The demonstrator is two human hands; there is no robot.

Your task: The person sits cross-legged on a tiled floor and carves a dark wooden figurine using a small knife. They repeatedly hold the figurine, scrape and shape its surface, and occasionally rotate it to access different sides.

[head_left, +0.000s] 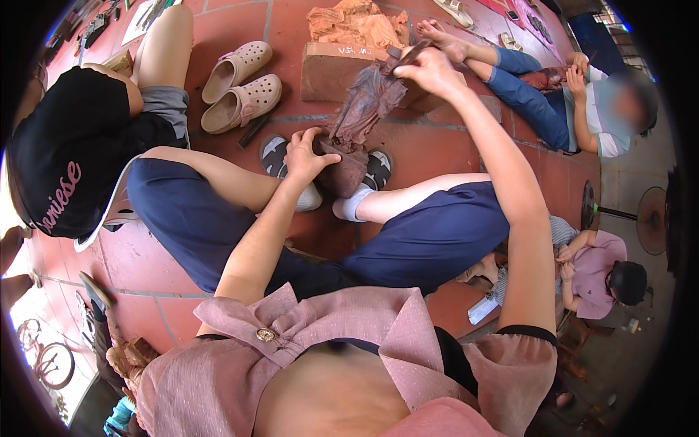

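Note:
A dark reddish-brown carved wooden figure [364, 109] stands tilted between my feet on the red tiled floor [284, 29]. My left hand [307, 154] grips its base, fingers wrapped around the lower part. My right hand [429, 69] is closed around a dark tool [408, 54] pressed against the figure's upper end. My legs in dark blue shorts spread to either side, and my sneakers [275, 156] sit at the figure's foot.
A wooden block [331, 69] with orange carved wood [357, 25] on it lies just behind the figure. A pair of beige clogs [240, 91] sits to the left beside a person in black. Other people sit working at the right, near a standing fan [652, 218].

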